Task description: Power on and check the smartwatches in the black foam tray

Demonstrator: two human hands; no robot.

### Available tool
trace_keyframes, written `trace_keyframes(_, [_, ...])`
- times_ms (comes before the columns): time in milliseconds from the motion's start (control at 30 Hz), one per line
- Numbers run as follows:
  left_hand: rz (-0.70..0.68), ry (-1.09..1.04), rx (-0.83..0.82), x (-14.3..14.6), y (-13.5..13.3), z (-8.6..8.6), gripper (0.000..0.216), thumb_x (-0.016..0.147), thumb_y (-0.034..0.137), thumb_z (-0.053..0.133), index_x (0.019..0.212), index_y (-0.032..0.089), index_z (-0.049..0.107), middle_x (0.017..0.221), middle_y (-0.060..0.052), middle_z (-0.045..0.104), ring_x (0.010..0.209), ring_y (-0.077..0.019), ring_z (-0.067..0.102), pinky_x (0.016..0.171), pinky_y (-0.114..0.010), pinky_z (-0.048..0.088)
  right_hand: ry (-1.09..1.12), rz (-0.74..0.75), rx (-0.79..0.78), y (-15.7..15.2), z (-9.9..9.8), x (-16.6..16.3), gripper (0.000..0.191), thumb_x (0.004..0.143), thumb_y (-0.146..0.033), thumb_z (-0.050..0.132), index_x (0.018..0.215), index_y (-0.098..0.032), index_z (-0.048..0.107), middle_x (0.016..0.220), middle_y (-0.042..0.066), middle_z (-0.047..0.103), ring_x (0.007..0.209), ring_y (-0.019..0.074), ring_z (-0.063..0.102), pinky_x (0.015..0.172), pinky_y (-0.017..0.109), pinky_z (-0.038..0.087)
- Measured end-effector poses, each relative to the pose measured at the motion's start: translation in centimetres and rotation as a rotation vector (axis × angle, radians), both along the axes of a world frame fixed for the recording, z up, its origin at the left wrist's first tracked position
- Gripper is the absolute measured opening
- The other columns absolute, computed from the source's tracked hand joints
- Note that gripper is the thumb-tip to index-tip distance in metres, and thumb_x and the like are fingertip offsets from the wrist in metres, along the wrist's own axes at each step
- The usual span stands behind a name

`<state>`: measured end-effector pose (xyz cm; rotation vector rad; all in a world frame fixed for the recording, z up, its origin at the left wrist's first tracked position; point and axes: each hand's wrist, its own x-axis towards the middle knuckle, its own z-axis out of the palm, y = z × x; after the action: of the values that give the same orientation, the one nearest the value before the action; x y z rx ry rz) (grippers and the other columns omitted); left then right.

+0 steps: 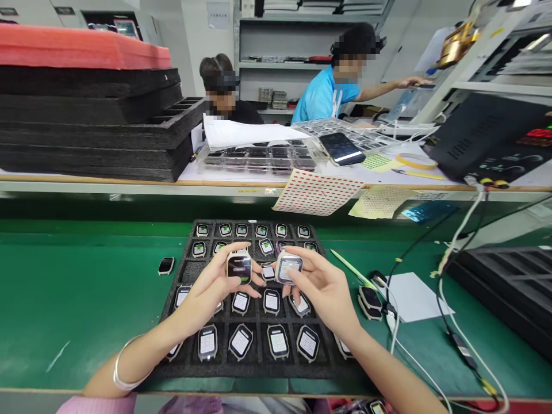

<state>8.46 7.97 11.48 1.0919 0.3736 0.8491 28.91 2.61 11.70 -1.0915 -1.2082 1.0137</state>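
My left hand [214,287] grips a smartwatch case [239,268] without a strap, its dark screen lit and facing me, the thumb at its lower edge. In my right hand [321,282] is a second smartwatch case [290,265] with a mostly white screen; the thumb lies over its glass. Both are held up above a black foam tray [254,371] whose compartments hold many more such cases. Most of these have white screens, and the back rows show some green. My hands and forearms hide part of the tray's middle and sides.
A lone smartwatch [166,265] lies left of the tray. Right of it are a green pen [351,268], stacked watches [370,302], white paper [416,296] and cables [459,345]. Black foam trays [86,144] are piled on the shelf; two co-workers sit behind it.
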Motion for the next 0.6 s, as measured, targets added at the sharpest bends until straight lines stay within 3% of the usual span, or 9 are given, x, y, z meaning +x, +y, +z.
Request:
trace_keyframes(200, [0.028, 0.018, 0.009, 0.05, 0.02, 0.12, 0.038, 0.088, 0.017, 0.051, 0.126, 0.022, 0.049, 0.104, -0.009, 0.063, 0.093, -0.0222, 0.062, 0.079, -0.037, 0.055, 0.005, 0.108, -0.004, -0.64, 0.05, -0.06, 0.046, 0.082, -0.023, 0.073, 0.125, -0.026, 0.056, 0.092, 0.005, 0.067, 0.068, 0.0179, 0.066, 0.047, 0.025, 0.054])
trace_keyframes(333, [0.041, 0.037, -0.005, 0.04, -0.02, 0.19, 0.037, 0.088, 0.020, 0.053, 0.125, 0.022, 0.049, 0.106, -0.010, 0.063, 0.094, -0.0230, 0.062, 0.079, -0.038, 0.056, 0.024, 0.108, 0.014, -0.86, 0.15, -0.06, 0.036, 0.086, -0.029, 0.068, 0.120, -0.024, 0.059, 0.086, 0.005, 0.066, 0.063, 0.0174, 0.065, 0.043, 0.025, 0.051])
trace_keyframes(600, [0.005, 0.069, 0.031, -0.29, 0.04, 0.08, 0.037, 0.090, 0.020, 0.051, 0.127, 0.021, 0.047, 0.107, -0.010, 0.062, 0.095, -0.0230, 0.062, 0.079, -0.037, 0.055, -0.023, -0.050, -0.019, -0.51, -0.05, -0.56, 0.023, 0.084, -0.037, 0.069, 0.101, -0.023, 0.066, 0.077, 0.003, 0.068, 0.043, 0.0126, 0.057, 0.035, 0.025, 0.045])
